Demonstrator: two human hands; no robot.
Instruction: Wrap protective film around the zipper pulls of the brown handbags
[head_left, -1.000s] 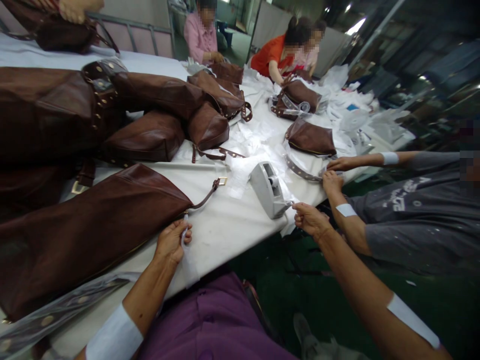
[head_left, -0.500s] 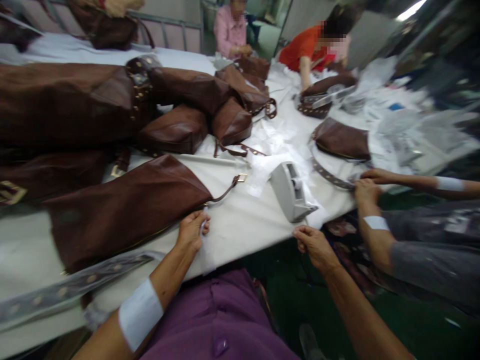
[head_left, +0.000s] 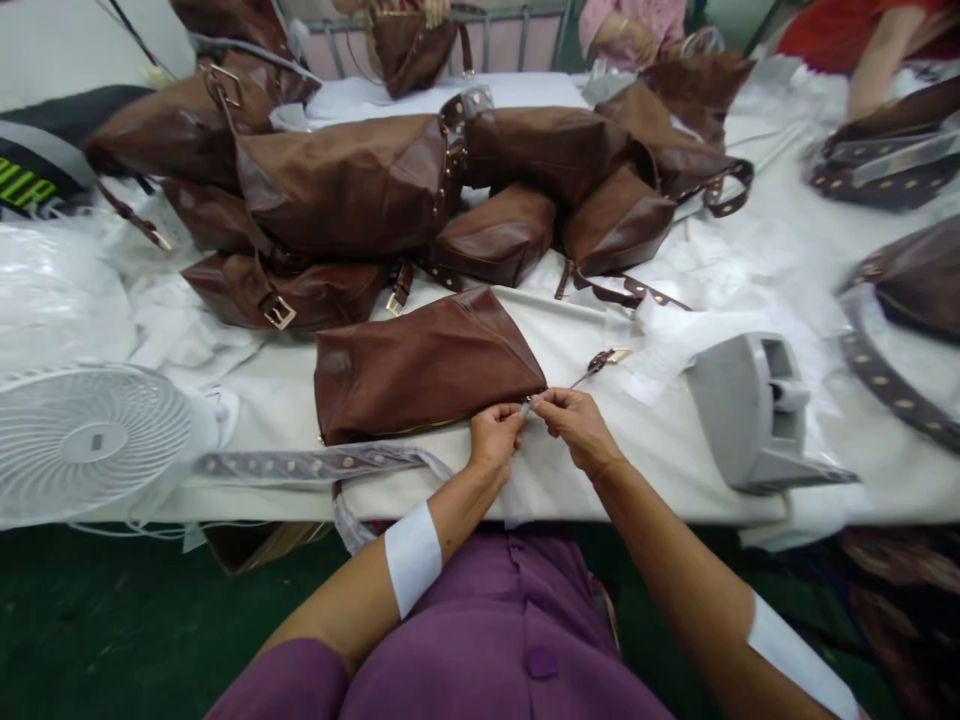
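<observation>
A brown bag (head_left: 427, 365) lies on the white-covered table, its zipper edge toward me. At its right front corner, my left hand (head_left: 495, 438) pinches a strip of thin translucent wrapping (head_left: 514, 490) that hangs over the table edge. My right hand (head_left: 576, 425) is closed at the same corner, fingertips almost touching the left ones, on the wrapping near the small metal fitting. A short strap with a gold buckle (head_left: 619, 355) extends right from the corner. A wrapped studded strap (head_left: 315, 462) lies in front of the bag.
Brown bags (head_left: 345, 185) are piled behind. A white fan (head_left: 94, 440) stands at the left, a grey tape dispenser (head_left: 750, 410) at the right. White paper and plastic (head_left: 697, 335) lie beyond the dispenser. People's hands and arms show at the far side, with more bags at the right.
The view has swung left, bringing the fan into sight. My right hand has moved from beside the dispenser to the bag's corner, meeting my left hand.
</observation>
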